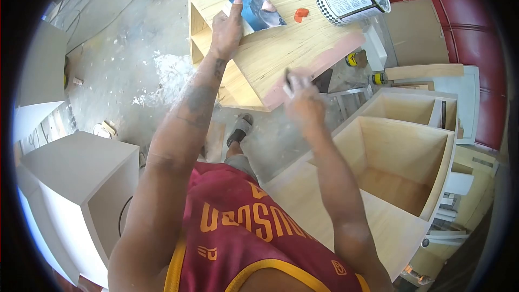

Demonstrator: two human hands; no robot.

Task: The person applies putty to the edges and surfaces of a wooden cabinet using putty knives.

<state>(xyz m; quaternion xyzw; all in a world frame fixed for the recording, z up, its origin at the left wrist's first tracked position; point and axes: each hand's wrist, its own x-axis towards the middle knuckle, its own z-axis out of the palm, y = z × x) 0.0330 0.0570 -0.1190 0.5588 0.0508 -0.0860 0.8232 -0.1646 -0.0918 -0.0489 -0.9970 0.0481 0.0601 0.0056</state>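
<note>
My left hand (230, 30) grips the lower left edge of a glossy blue and dark sheet (255, 8) with a pinkish smear on it, above a pale wooden cabinet (243, 57). Blurred by motion, my right hand (304, 100) is closed around a small putty knife (289, 82) near the cabinet's front corner. Pinkish filler (340, 51) runs along that cabinet's right edge. An orange-red lump (301, 15) lies on the wooden panel, and a white can (351, 1) with a checkered band stands at its far right.
An open-topped wooden cabinet (403, 162) occupies the right. White cabinets (81, 167) stand at the left. Tape measures (357, 58) and boards lie beyond, near a red padded surface (470, 27). White powder (173, 75) marks the concrete floor.
</note>
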